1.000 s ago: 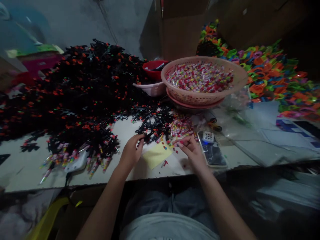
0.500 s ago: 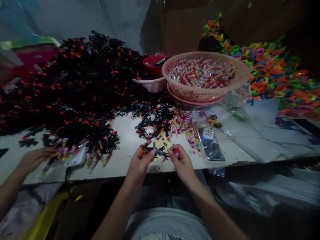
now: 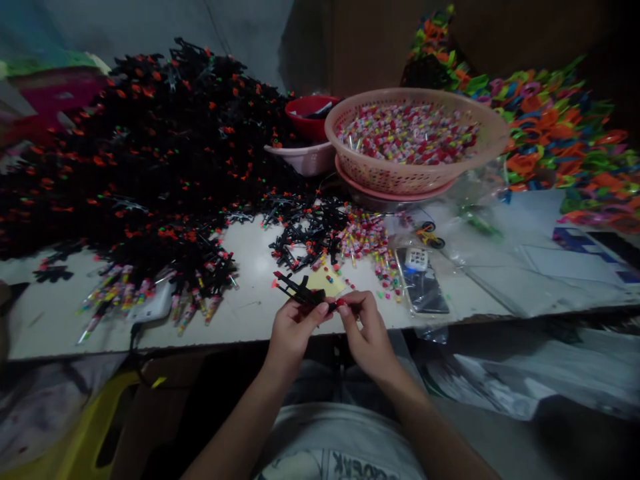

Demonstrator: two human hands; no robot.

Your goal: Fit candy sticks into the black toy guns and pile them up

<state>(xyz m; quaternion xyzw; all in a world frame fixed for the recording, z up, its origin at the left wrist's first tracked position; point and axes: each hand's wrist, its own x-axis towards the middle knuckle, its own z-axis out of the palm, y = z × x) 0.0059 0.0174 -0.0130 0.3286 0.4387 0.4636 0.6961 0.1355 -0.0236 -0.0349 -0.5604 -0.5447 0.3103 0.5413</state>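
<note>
A small black toy gun (image 3: 299, 288) with an orange tip is held in my left hand (image 3: 295, 333), its fingers closed round the near end. My right hand (image 3: 369, 333) is pinched at that same end, against a small red piece (image 3: 341, 303); the rest of what it grips is hidden by the fingers. Both hands hover at the table's front edge. Just beyond them lie a yellow paper (image 3: 325, 280), a loose heap of black toy guns (image 3: 310, 230) and a pile of small candy-coloured tubes (image 3: 363, 237).
A large mound of black toy guns (image 3: 165, 147) fills the left. At the back stands a pink basket (image 3: 395, 177) of small tubes, beside a red bowl (image 3: 307, 127). On the right are a bagged phone (image 3: 425, 293), a toy bicycle (image 3: 430, 235) and colourful plastic pieces (image 3: 545, 127).
My hands have come closer together, and the toy gun now points up and left, with the red piece at its near end. The co-worker's hand at left has withdrawn from the tubes.
</note>
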